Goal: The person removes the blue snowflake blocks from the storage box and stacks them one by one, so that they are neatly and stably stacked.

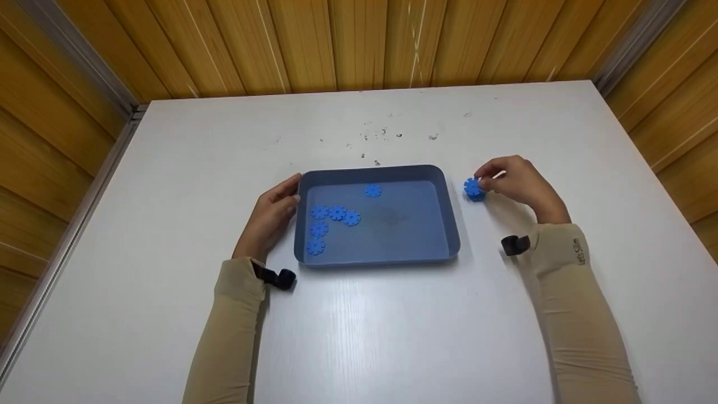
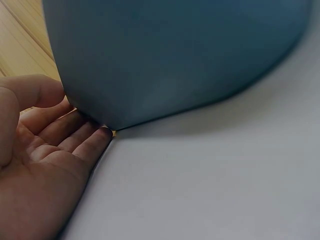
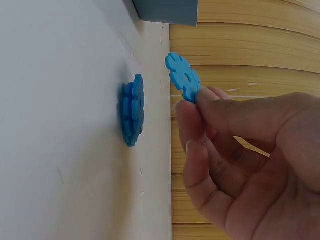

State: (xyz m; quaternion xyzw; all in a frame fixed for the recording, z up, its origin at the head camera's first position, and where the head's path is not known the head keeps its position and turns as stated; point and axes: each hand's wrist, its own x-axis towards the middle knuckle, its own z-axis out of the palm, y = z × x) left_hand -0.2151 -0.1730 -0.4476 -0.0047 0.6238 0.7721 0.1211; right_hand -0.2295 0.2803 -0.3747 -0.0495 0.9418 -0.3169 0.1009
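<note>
Your sleeves flank the tray: left hand, fingers extended, touches its left edge; right hand pinches a disc near the stack off its right edge. Six discs inside; the stack seemingly remains.

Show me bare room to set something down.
Free: the right part of the tray, between the lone disc and the right wall; the white table on the tray's near side, between the sleeves. Crowded: the tray's left, with five blue discs and the left hand against it; beyond the right wall, where the right hand pinches another disc by a stack.
</note>
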